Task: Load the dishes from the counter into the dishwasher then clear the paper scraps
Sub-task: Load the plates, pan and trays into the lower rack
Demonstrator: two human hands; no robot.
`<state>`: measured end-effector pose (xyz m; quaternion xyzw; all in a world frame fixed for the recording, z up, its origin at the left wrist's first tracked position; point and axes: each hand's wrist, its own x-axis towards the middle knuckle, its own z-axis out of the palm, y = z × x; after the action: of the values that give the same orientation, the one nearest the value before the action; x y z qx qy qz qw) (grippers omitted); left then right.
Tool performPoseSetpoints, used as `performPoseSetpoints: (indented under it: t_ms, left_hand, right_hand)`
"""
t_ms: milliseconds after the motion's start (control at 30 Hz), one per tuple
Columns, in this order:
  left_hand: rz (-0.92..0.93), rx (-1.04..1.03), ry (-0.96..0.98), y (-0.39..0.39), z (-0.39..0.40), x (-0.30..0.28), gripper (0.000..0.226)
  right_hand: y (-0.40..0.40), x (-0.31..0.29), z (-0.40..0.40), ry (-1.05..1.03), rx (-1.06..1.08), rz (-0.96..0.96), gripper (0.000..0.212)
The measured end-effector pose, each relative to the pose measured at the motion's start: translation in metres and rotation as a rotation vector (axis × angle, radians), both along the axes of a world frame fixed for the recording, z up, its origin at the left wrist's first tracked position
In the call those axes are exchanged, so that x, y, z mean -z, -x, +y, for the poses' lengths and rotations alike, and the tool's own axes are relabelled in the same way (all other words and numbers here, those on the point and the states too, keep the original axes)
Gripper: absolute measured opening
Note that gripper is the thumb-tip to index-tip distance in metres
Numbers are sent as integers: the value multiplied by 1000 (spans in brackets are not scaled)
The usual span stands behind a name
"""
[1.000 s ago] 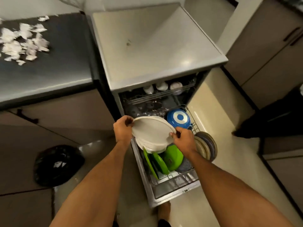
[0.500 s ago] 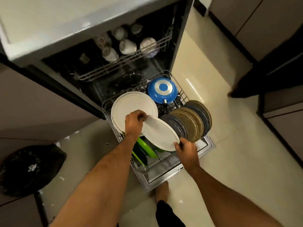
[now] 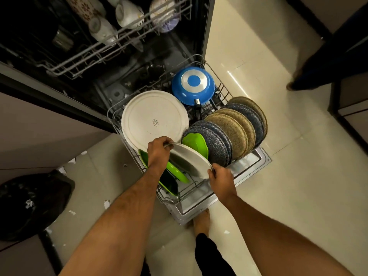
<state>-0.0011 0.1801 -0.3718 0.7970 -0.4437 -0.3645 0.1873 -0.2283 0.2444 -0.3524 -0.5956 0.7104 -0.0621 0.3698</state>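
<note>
White plate (image 3: 189,162) sits tilted over the lower rack (image 3: 199,193) of the open dishwasher, held at both ends; the left hand (image 3: 158,149) curls its fingers over the plate's far-left rim, and the right hand (image 3: 220,175) pinches the near-right rim between thumb and fingers. Whether the plate's lower edge already rests between the tines I cannot tell. Just behind it a second, larger white plate (image 3: 154,120) stands upright with its underside showing, touching or nearly touching the left hand. Under the held plate lie green plates (image 3: 175,172), and a green bowl (image 3: 196,143) leans just to its right; beyond that, a row of speckled blue and tan plates (image 3: 235,126) stands on edge along the rack's right side. A blue pan (image 3: 193,83) lies upside down at the rack's back corner. Cups (image 3: 127,13) hang inverted in the upper rack (image 3: 95,56). On the tiled floor (image 3: 288,186), paper scraps (image 3: 107,204) lie scattered to the left of the dishwasher door; a black rubbish bag (image 3: 33,204) slumps near them. A bare foot (image 3: 202,222) stands at the door's near edge.
</note>
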Motion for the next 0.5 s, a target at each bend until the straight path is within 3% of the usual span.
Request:
performPoseSetpoints:
  t_ms: [133,500]
  left_hand:
    - [-12,5,-19,5,-2,5,23]
    - [-105,49,10,15,-16,-10,21]
  right_hand:
    - [-3,0,-8,-9,16,24,12]
    - [-9,0,-22,-55,82,60,14]
